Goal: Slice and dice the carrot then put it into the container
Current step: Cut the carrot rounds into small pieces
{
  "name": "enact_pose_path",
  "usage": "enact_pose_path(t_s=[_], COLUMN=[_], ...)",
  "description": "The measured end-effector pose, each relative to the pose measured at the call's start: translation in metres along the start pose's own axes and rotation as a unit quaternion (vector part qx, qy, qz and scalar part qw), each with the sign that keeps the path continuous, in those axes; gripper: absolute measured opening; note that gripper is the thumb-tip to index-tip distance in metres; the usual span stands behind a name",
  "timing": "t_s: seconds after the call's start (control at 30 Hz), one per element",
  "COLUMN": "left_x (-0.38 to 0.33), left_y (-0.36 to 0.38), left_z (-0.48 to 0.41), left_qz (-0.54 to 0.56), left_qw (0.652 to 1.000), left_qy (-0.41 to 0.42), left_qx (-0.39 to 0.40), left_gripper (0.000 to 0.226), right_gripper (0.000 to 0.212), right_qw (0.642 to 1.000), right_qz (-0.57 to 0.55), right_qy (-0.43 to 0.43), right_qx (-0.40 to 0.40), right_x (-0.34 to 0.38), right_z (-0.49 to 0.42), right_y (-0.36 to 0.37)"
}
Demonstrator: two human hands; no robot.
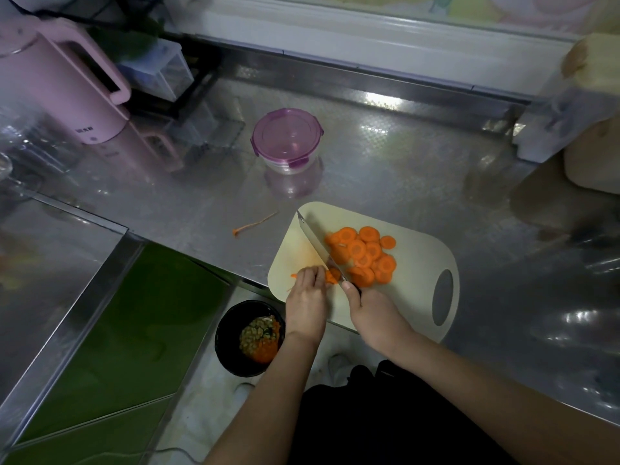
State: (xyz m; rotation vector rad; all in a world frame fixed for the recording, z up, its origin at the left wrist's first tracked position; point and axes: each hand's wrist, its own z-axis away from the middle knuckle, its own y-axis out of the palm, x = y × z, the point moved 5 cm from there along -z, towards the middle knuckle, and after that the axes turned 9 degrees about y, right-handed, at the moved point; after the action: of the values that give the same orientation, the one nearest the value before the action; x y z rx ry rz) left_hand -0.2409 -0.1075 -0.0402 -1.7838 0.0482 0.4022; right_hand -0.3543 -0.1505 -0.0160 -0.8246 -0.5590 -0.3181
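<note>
On the cream plastic cutting board (419,263) at the near edge of the steel bench (369,169), left hand (307,290) pinches the short orange carrot stub (330,275); right hand (372,308) grips the steel knife (315,241). Stub likely stiff, light, slick: pinch its uncut end, fingertips tucked.

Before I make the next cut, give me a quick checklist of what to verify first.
1. Knife grip: right hand holds the knife by its handle: ok.
2. Fingertips: left hand pinches the carrot stub beside the blade; tucked back: cannot tell.
3. Room to cut: carrot slices lie piled right of the blade: ok.
4. Support: cutting board fully on the steel counter: not ok, near edge seems to overhang.
5. Destination: container open: not ok, its purple lid is on.
</note>
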Motion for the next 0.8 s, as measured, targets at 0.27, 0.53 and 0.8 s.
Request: enact_pose_path(t_s=[0.27,0.53,0.8], left_x=[0.002,0.002,0.007], left_y=[0.001,-0.003,-0.008], left_z=[0.0,0.001,-0.004], left_qz=[0.015,0.017,0.055], left_qw=[1.0,1.0,0.994], left_qy=[-0.004,-0.007,-0.034], left_qx=[-0.003,0.006,0.09], left_gripper=[0.035,0.026,0.036], right_gripper=[0.052,0.044,0.033], right_qw=[1.0,0.998,0.992], right_qz=[0.006,-0.027,-0.105], right_qy=[0.005,-0.055,-0.069], right_qx=[-0.018,-0.026,-0.012], right_x=[0.002,0.019,0.017], right_z=[-0.004,-0.011,-0.002], right_y=[0.005,-0.001,-0.016])
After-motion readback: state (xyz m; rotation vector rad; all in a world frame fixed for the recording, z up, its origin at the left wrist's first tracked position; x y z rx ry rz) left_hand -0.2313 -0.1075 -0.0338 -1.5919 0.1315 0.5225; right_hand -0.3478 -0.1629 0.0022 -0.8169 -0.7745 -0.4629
